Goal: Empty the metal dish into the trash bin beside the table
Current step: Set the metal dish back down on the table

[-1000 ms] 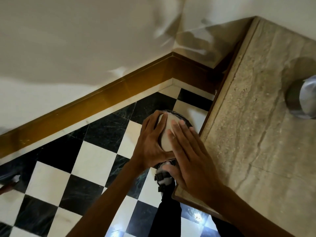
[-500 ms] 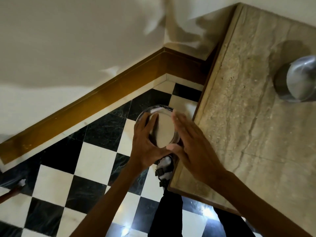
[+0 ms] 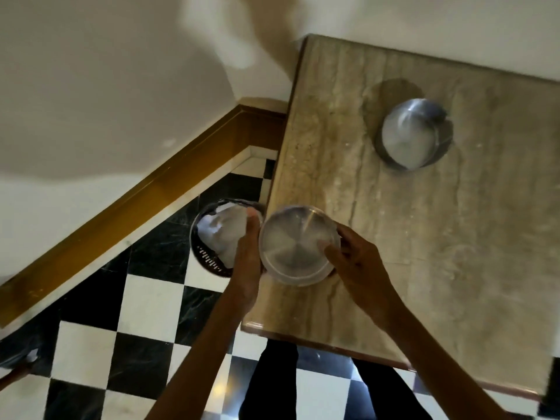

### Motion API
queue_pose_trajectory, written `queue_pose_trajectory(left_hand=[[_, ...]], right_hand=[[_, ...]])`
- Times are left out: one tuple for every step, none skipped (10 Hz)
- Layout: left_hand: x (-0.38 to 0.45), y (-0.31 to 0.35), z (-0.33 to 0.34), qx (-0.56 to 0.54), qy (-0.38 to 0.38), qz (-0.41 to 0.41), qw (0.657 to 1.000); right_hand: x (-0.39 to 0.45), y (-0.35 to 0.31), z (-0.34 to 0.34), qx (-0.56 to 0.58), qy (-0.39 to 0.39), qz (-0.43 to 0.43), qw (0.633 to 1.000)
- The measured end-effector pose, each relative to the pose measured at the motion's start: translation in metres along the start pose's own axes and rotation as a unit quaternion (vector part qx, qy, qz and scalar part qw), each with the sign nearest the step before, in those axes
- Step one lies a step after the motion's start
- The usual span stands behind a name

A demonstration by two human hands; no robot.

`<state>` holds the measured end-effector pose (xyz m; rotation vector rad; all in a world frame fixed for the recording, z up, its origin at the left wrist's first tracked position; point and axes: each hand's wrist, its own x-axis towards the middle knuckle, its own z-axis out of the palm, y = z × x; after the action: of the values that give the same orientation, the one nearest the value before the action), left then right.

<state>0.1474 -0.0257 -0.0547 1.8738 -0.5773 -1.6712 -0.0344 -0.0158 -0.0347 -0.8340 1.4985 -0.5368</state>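
Table (image 3: 424,237): marble top, its left edge just beside the bin.
Second dish (image 3: 415,134): metal, standing well apart at the far side.
Bin (image 3: 212,237): on the checkered floor, holding crumpled white paper.
Metal dish (image 3: 298,245): upright, looks empty, above the table's left edge.
Left hand (image 3: 247,262): pressed on the dish's left rim.
Right hand (image 3: 360,262): clamped on its right rim.
Risk: set down this close to the edge, the dish could tip off.
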Motion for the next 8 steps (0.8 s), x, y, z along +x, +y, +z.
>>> queue_pose_trajectory(left_hand=[[-0.011, 0.006, 0.052, -0.034, 0.013, -0.018, 0.999], [-0.023, -0.004, 0.107, -0.026, 0.000, 0.040, 0.999], [-0.034, -0.011, 0.163, -0.033, 0.028, 0.034, 0.998], [-0.036, -0.015, 0.208, -0.049, 0.052, 0.007, 0.997], [-0.032, -0.015, 0.245, -0.076, 0.083, -0.007, 0.994], [-0.024, -0.001, 0.282, -0.081, 0.104, -0.001, 0.991], [-0.012, 0.017, 0.309, -0.109, 0.094, 0.006, 0.990], [-0.005, 0.037, 0.321, -0.149, 0.072, -0.024, 0.986]], right_hand=[[-0.008, 0.015, -0.049, 0.026, 0.053, 0.056, 0.997], [-0.019, 0.033, -0.101, 0.090, 0.098, 0.117, 0.984], [-0.025, 0.046, -0.143, 0.155, 0.125, 0.151, 0.968], [-0.022, 0.048, -0.178, 0.203, 0.159, 0.159, 0.953], [-0.011, 0.045, -0.204, 0.235, 0.202, 0.175, 0.935], [0.009, 0.036, -0.227, 0.247, 0.245, 0.186, 0.919], [0.031, 0.022, -0.243, 0.258, 0.264, 0.166, 0.915], [0.041, 0.006, -0.252, 0.220, 0.254, 0.137, 0.932]])
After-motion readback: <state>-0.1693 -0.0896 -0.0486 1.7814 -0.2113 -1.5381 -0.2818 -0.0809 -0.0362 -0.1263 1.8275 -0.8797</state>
